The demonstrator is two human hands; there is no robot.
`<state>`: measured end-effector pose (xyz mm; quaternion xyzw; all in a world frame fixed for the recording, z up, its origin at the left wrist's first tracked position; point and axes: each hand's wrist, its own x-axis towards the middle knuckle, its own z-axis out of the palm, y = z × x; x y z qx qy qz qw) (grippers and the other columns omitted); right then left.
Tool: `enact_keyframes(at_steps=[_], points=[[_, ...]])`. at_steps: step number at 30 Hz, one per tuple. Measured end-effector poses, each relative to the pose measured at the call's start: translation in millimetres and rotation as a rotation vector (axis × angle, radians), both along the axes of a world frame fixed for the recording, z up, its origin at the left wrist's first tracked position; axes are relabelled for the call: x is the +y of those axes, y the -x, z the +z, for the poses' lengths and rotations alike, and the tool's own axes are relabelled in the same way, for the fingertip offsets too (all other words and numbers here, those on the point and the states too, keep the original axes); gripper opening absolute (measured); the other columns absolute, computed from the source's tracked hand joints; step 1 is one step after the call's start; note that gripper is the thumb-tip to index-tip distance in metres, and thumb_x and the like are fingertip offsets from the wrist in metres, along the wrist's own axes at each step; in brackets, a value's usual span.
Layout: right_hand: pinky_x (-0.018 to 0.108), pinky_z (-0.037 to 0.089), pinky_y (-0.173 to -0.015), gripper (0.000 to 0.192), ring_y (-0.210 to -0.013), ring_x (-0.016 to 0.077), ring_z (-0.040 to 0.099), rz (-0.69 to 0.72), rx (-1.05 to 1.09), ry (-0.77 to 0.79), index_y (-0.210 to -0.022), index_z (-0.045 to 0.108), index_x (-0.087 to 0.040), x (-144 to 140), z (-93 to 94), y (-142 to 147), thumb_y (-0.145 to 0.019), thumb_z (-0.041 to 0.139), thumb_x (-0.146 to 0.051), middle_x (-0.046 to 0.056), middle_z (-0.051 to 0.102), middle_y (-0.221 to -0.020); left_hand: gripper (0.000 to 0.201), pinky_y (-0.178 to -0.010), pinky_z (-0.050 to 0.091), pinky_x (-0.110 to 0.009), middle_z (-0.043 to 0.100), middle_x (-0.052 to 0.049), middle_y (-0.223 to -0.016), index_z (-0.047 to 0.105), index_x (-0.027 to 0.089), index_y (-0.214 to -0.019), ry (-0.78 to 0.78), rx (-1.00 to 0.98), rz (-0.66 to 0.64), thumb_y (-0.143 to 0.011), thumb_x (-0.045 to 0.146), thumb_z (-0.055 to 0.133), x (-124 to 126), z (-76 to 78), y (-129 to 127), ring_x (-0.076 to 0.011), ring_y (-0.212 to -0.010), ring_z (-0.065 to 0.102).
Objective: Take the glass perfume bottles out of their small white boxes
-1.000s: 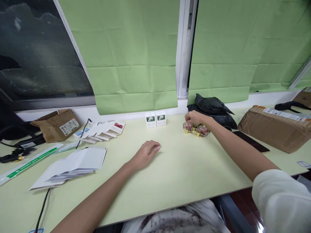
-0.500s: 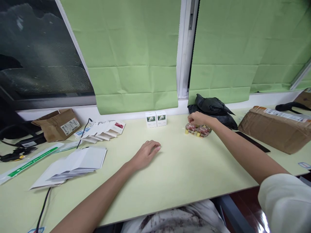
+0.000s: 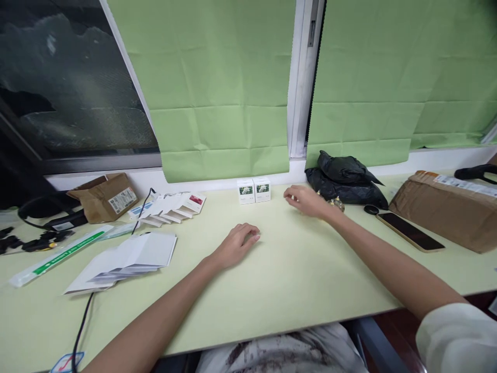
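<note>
From my end, through the head camera, I see the right hand (image 3: 305, 201) over the table (image 3: 295, 280), fingers curled, near the two white boxes but apart from them. I cannot tell whether its fingertips pinch something small. The left hand (image 3: 237, 245) rests on the tabletop, loosely curled with thumb and forefinger parted, and I see nothing in it.

The trinkets (image 3: 338, 203), clear and gold, lie by the right wrist, which hides most of them, in front of the black bag (image 3: 345, 178). I judge them light, hard and smooth, apt to slip or roll, and fragile if the clear part is glass. I would take one between thumb and two fingertips, by a gold part where it shows, with only a soft squeeze.

The left box (image 3: 246, 191) and right box (image 3: 262, 190) stand upright side by side at the back of the table, close to the wall. They look like thin card: light, stiff along the edges, easily dented mid-face, quick to slide if nudged. With their inner sides pressed close, I would hold one front to back, low and near an edge.

The phone (image 3: 411, 232) lies beyond the right forearm, well apart from both boxes.
</note>
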<state>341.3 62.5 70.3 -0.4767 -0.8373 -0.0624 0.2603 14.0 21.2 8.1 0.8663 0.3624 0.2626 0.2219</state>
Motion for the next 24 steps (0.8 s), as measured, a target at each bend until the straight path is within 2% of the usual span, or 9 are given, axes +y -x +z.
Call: enact_keyframes(at_steps=[2, 4, 5, 7, 9, 13, 15, 19, 24], points=[[0.028, 0.042, -0.076, 0.018, -0.081, 0.0181, 0.062, 0.056, 0.129, 0.092, -0.096, 0.072, -0.02, -5.4, -21.0, 24.5, -0.096, 0.054, -0.019, 0.007, 0.074, -0.098, 0.031, -0.102, 0.049, -0.043, 0.07, -0.005, -0.118, 0.066, 0.028, -0.121, -0.014, -0.001, 0.02, -0.106, 0.048, 0.048, 4.3, -4.2, 3.6, -0.0256, -0.115, 0.062], [0.028, 0.042, -0.076, 0.016, -0.079, 0.0176, 0.062, 0.052, 0.277, 0.19, -0.091, 0.072, -0.02, -5.8, -43.8, 42.4, -0.093, 0.057, -0.017, 0.005, 0.074, -0.093, 0.035, -0.103, 0.049, -0.042, 0.069, -0.006, -0.121, 0.061, 0.029, -0.13, -0.014, -0.014, 0.052, -0.106, 0.049, 0.047, 11.9, -10.3, 7.5, -0.0254, -0.117, 0.061], [0.029, 0.043, -0.076, 0.015, -0.079, 0.0176, 0.062, 0.021, 0.376, 0.218, -0.09, 0.072, -0.02, -4.6, -54.5, 48.2, -0.091, 0.058, -0.018, 0.005, 0.074, -0.093, 0.037, -0.102, 0.049, -0.042, 0.067, -0.006, -0.124, 0.058, 0.029, -0.135, -0.008, -0.019, 0.07, -0.106, 0.05, 0.047, 17.5, -13.1, 9.0, -0.0251, -0.118, 0.061], [0.029, 0.044, -0.077, 0.017, -0.081, 0.0181, 0.063, -0.011, 0.441, 0.227, -0.094, 0.072, -0.02, -0.7, -72.3, 53.9, -0.093, 0.055, -0.022, 0.005, 0.075, -0.095, 0.044, -0.1, 0.051, -0.04, 0.064, -0.008, -0.132, 0.051, 0.028, -0.142, -0.014, -0.021, 0.119, -0.106, 0.052, 0.047, 32.9, -15.2, 9.8, -0.0247, -0.117, 0.062], [0.03, 0.046, -0.076, 0.02, -0.081, 0.0182, 0.064, -0.03, 0.484, 0.234, -0.099, 0.072, -0.02, 3.2, -84.5, 53.9, -0.095, 0.053, -0.026, 0.005, 0.074, -0.095, 0.049, -0.1, 0.051, -0.042, 0.056, -0.011, -0.143, 0.044, 0.026, -0.148, -0.095, 0.005, 0.178, -0.106, 0.051, 0.046, 54.3, -10.9, 7.1, -0.0257, -0.118, 0.061], [0.029, 0.046, -0.07, 0.025, -0.072, 0.0171, 0.062, 0.003, 0.631, 0.338, -0.104, 0.071, -0.02, 8.0, -95.8, 49.4, -0.094, 0.055, -0.036, 0.001, 0.07, -0.085, 0.06, -0.11, 0.04, -0.056, 0.039, -0.017, -0.162, 0.029, 0.024, -0.16, -0.48, 0.239, 0.284, -0.105, 0.038, 0.047, 107.6, 11.3, -6.6, -0.038, -0.141, 0.043], [0.029, 0.045, -0.069, 0.026, -0.07, 0.0168, 0.061, 0.029, 0.696, 0.392, -0.104, 0.07, -0.02, 9.2, -98.1, 48.3, -0.092, 0.058, -0.039, 0.0, 0.068, -0.081, 0.061, -0.113, 0.036, -0.058, 0.033, -0.017, -0.167, 0.028, 0.023, -0.162, -0.588, 0.349, 0.308, -0.104, 0.031, 0.047, 131.2, 20.5, -14.6, -0.0405, -0.147, 0.034], [0.031, 0.046, -0.071, 0.025, -0.072, 0.0176, 0.059, 0.054, 0.716, 0.41, -0.103, 0.069, -0.02, 10.9, -101.2, 47.8, -0.091, 0.06, -0.041, 0.0, 0.065, -0.079, 0.053, -0.113, 0.033, -0.058, 0.041, -0.02, -0.161, 0.037, 0.018, -0.155, -0.625, 0.438, 0.353, -0.105, 0.03, 0.047, 156.1, 27.0, -26.5, -0.0433, -0.149, 0.03], [0.031, 0.045, -0.073, 0.026, -0.076, 0.0183, 0.058, 0.072, 0.712, 0.397, -0.101, 0.069, -0.02, 13.9, -103.6, 47.4, -0.092, 0.06, -0.042, 0.0, 0.065, -0.081, 0.04, -0.109, 0.036, -0.054, 0.052, -0.022, -0.145, 0.05, 0.018, -0.141, -0.631, 0.463, 0.337, -0.103, 0.029, 0.052, 161.1, 35.5, -30.6, -0.0397, -0.138, 0.042]])
